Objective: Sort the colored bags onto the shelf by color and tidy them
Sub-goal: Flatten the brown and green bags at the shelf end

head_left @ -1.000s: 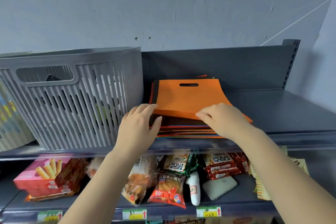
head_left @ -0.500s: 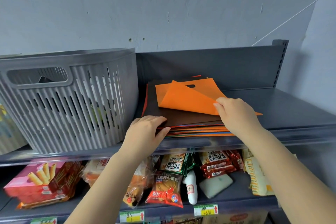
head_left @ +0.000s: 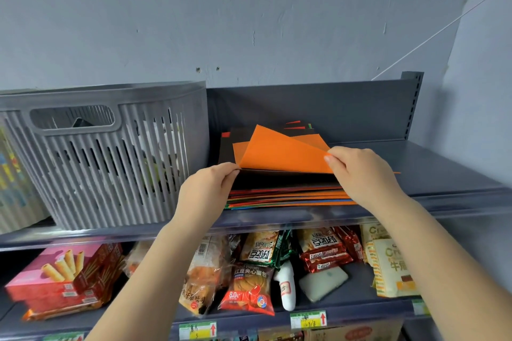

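Note:
A stack of flat colored bags (head_left: pixel 285 196) lies on the top grey shelf (head_left: pixel 443 174), with orange, red, blue and green edges showing. On top, an orange bag (head_left: pixel 279 152) is folded up and back. My right hand (head_left: pixel 357 171) pinches its lifted right edge. My left hand (head_left: pixel 207 188) pinches the near left corner, just above a dark bag (head_left: pixel 277 178) under the orange one.
A grey slatted plastic basket (head_left: pixel 110 158) stands left of the stack on the same shelf. The shelf's back panel (head_left: pixel 332 108) rises behind the bags. Below, a lower shelf (head_left: pixel 346 302) holds snack packets and a pink box (head_left: pixel 63 277).
The orange bag's near edge has been lifted higher and folded back. My right hand moved up and back with it. My left hand moved from the stack's edge to the orange bag's corner.

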`<state>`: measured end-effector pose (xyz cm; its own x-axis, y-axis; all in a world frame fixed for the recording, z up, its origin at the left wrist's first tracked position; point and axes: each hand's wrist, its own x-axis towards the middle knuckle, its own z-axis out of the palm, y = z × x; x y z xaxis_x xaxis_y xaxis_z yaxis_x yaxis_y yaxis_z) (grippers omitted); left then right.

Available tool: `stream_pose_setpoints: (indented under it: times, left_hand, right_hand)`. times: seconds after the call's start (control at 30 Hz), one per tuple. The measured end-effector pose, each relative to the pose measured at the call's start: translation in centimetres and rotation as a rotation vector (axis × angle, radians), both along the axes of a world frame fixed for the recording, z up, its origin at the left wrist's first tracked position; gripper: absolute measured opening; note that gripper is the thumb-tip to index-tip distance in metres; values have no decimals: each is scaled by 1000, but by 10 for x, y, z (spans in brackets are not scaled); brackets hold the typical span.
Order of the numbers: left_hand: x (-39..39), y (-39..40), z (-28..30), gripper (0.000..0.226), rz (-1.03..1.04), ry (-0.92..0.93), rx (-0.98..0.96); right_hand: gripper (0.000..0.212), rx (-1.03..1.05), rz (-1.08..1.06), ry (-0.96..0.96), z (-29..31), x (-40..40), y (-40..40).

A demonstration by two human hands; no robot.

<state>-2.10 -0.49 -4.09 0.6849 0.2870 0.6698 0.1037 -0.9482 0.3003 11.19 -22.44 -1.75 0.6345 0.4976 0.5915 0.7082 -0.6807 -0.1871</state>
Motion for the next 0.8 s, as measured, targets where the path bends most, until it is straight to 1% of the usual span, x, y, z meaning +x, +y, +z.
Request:
stream_pose_setpoints:
  times: [0.17, 0.3, 0.4, 0.47, 0.53, 0.63, 0.67, 0.7, 0.73, 0.8]
  left_hand:
    - [-10, -3, -4, 32, -31, -69, 52]
    - [-14, -5, -7, 22, 6, -56, 30]
    - [-11, -7, 0, 22, 9, -51, 3]
    - [-10, -6, 8, 22, -11, -85, -27]
    - [-12, -5, 12, 23, -6, -171, -23]
    - [-19, -7, 8, 38, 12, -296, -72]
    - [-20, -7, 5, 43, 10, -292, -104]
    - [-18, -7, 2, 46, 14, -251, -128]
    - [-14, -7, -1, 46, 27, -177, -128]
    - [-3, -4, -7, 45, 71, 14, -48]
  right_hand:
    - [28, -18, 89, 11, -1, -10, -10]
    - [27, -82, 90, 13, -6, -23, -10]
    - [28, -150, 88, 35, -4, -32, -4]
    - [27, -184, 29, 31, -2, -31, 1]
    - [32, -156, -44, 33, -4, -22, 6]
    - [43, -16, -96, 87, -7, -6, 9]
    - [43, 35, -107, 108, -7, -2, 10]
    - [43, 75, -117, 125, -7, 2, 10]
    - [43, 105, -124, 137, -7, 6, 9]
    - [43, 140, -126, 151, -8, 12, 9]
